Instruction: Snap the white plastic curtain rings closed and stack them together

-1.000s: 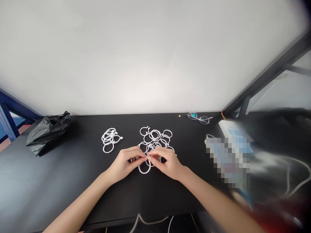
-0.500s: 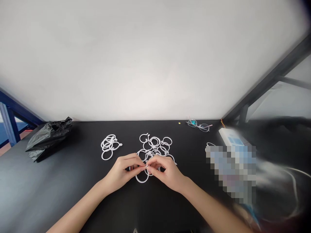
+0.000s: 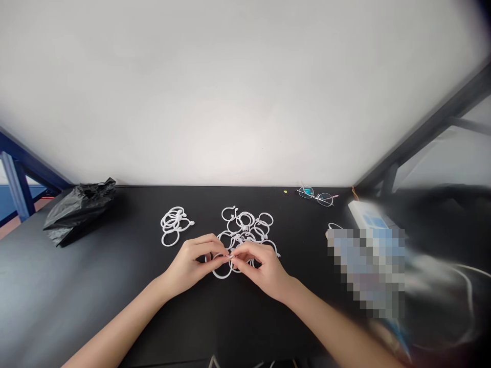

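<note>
Both of my hands meet over the near edge of a loose heap of white curtain rings (image 3: 245, 228). Thumb and fingertips of my left hand (image 3: 192, 265) pinch one white curtain ring (image 3: 221, 277) near its upper right. Just beside them, the fingertips of my right hand (image 3: 264, 267) close on the same ring at its joint. The ring's lower curve hangs below the fingers; its ends are mostly covered by my fingertips. Farther left lies a smaller cluster of similar white rings (image 3: 171, 225), overlapping one another.
A crumpled black plastic bag (image 3: 79, 212) lies at the left of the black table (image 3: 222, 327). Eyeglasses (image 3: 315, 196) and a tiny yellow bit (image 3: 285, 191) lie near the wall. To the right are a white box (image 3: 364, 214), blurred-out items and a pale cable (image 3: 468, 291).
The view has shifted slightly, so the table sits a little higher in it. My hands keep their pinch on the ring, whose hanging loop has tilted a little.
</note>
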Tool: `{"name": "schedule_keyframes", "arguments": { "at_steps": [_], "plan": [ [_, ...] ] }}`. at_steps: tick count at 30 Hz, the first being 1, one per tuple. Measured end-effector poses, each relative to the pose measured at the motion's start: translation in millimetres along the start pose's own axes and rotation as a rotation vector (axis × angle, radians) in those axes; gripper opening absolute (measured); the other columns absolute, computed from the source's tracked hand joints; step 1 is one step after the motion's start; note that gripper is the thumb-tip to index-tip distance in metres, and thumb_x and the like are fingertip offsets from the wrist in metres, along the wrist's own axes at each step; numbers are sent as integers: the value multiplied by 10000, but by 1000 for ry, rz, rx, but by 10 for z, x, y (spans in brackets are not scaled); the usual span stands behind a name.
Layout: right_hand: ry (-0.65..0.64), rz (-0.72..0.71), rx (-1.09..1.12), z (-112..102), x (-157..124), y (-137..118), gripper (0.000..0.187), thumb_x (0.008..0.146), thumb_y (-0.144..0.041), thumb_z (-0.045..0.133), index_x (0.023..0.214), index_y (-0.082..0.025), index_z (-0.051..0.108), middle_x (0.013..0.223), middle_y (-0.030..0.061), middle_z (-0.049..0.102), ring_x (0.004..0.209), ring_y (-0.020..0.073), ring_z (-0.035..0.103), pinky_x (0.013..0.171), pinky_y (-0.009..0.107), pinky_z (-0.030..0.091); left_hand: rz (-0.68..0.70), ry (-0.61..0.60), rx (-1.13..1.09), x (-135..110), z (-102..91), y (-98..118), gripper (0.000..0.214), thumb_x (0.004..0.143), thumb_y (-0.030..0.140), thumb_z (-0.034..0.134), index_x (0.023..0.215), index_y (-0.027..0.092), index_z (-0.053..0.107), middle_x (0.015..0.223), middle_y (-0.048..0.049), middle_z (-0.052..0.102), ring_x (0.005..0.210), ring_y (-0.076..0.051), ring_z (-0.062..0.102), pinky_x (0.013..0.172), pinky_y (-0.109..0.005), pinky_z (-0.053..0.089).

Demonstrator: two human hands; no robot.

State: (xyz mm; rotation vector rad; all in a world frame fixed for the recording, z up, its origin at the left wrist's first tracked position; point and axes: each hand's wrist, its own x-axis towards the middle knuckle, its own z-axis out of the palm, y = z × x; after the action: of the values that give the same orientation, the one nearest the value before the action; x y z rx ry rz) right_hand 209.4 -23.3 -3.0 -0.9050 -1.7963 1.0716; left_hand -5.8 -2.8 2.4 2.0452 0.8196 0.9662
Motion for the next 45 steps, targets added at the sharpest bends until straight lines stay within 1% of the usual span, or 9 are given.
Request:
{"name": "schedule_keyframes", "arguments": {
  "at_steps": [3, 6, 11, 14, 17, 20, 26, 33, 45],
  "plan": [
    [33, -36, 2, 18, 1, 0, 76, 909, -233, 632, 930, -195, 694, 792, 27, 696, 706, 148, 698, 674, 265, 588, -57, 28, -20, 0, -8, 13, 79, 886, 233, 682, 917, 174, 723, 860, -51, 671, 701, -115, 605, 577, -206, 501],
    [93, -76, -7, 27, 6, 0, 49, 897, -218, 648, 906, -197, 692, 794, 30, 705, 708, 152, 702, 675, 269, 593, -152, 56, -78, -6, -32, 51, 141, 902, 278, 655, 991, 184, 711, 964, -67, 661, 754, -129, 621, 592, -215, 533],
    [211, -127, 21, 30, -7, 3, 36, 886, -175, 662, 904, -202, 678, 764, 15, 693, 682, 149, 708, 664, 267, 595, -241, -37, -185, -14, -73, 106, 411, 825, 329, 738, 1206, 218, 631, 1103, -82, 639, 922, -193, 636, 636, -250, 585],
    [249, -145, 25, 27, -21, -2, 51, 886, -156, 658, 890, -204, 675, 780, 17, 698, 684, 148, 713, 655, 261, 594, -295, -42, -168, -23, -60, 90, 549, 781, 350, 780, 1278, 220, 587, 1058, -68, 669, 846, -173, 626, 618, -250, 573],
    [265, -150, 31, 24, -23, -8, 56, 883, -151, 661, 880, -205, 676, 776, 16, 700, 668, 148, 715, 635, 256, 594, -346, -13, -172, -22, -27, 67, 465, 809, 376, 750, 1225, 207, 626, 953, -45, 672, 783, -153, 616, 616, -244, 555],
    [273, -152, 34, 18, -10, -10, 56, 874, -151, 672, 871, -207, 681, 753, 10, 700, 645, 146, 714, 619, 255, 596, -342, 4, -187, -14, -5, 63, 391, 826, 392, 731, 1168, 213, 664, 916, -31, 619, 792, -153, 604, 610, -238, 543],
    [263, -135, 79, -13, 10, -3, 121, 875, -148, 676, 950, -226, 729, 743, 3, 704, 640, 143, 716, 612, 260, 617, -317, 31, -157, -25, 0, 74, 342, 870, 400, 680, 1169, 233, 684, 841, -4, 508, 752, -135, 551, 634, -254, 548],
    [258, -137, 122, -30, 7, 2, 172, 841, -124, 712, 928, -261, 772, 868, 30, 720, 726, 156, 708, 616, 275, 619, -261, 70, -110, -35, -21, 117, 325, 856, 368, 706, 1146, 222, 699, 778, 15, 498, 661, -102, 518, 588, -220, 505],
    [246, -67, 191, -21, 14, -71, 91, 846, -182, 723, 875, -246, 781, 743, 20, 691, 651, 156, 690, 601, 294, 608, -252, 58, -67, -46, -43, 149, 350, 845, 384, 723, 1152, 217, 710, 724, 25, 462, 611, -97, 454, 565, -227, 441]
  ]
}}
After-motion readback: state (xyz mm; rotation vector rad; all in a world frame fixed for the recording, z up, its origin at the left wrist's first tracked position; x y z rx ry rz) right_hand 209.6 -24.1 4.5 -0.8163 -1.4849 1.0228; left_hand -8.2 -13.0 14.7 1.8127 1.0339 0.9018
